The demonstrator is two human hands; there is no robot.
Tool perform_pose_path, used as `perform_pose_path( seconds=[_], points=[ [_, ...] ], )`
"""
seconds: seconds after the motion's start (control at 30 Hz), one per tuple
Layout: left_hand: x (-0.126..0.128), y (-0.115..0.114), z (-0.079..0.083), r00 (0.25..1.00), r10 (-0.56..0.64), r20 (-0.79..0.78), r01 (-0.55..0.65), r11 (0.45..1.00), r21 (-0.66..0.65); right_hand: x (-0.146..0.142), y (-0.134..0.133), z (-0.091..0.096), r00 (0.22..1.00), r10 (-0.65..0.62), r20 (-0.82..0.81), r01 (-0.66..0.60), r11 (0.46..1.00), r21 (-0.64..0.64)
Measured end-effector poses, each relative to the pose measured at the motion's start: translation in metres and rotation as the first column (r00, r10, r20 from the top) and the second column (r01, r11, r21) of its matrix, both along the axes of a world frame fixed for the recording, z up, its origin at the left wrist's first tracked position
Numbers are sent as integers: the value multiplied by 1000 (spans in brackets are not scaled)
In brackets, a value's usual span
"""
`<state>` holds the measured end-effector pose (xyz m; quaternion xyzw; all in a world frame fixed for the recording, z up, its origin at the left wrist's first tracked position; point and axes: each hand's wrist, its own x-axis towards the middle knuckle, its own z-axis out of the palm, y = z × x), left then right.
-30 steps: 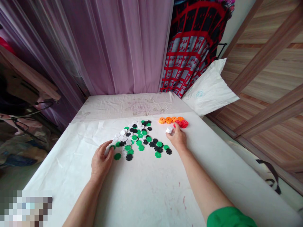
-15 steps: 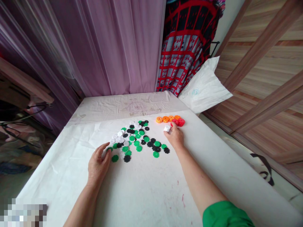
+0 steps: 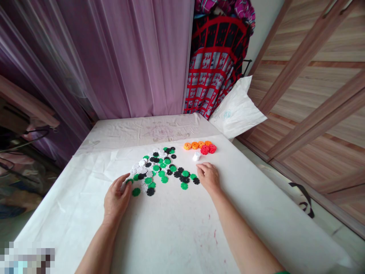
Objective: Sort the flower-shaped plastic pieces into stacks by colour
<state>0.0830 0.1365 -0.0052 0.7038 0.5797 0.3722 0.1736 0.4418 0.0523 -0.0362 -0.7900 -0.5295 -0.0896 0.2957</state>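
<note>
Notched plastic discs in green, black and white lie in a loose pile on the table. My left hand rests at the pile's left edge, thumb and fingers apart around a green disc; whether it touches the disc I cannot tell. A small stack of white discs stands by itself to the right of the pile. Just below that stack is my right hand, empty, with its fingers loosely bent. Behind the white stack sit red stacks and a row of orange stacks.
A white sheet covers the table, with a patterned cloth at its far end. Purple curtains hang behind. A white bag stands off the far right corner, and a wooden wardrobe is to the right.
My right hand has let go of the white stack and drawn back toward me. The stack now stands before the red ones. My left hand has barely moved; the view has shifted slightly.
</note>
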Motion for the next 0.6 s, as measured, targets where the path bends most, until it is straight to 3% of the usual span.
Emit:
perform_pose_path(
  seconds=[0.17,0.6],
  points=[
    [0,0,2,1000,-7,-6,7,1000,-11,-7,4,12,995,1,104,13,991,-133],
    [0,0,-1,1000,6,-2,-6,1000,-21,2,21,16,991,-69,114,89,980,-180]
  ],
)
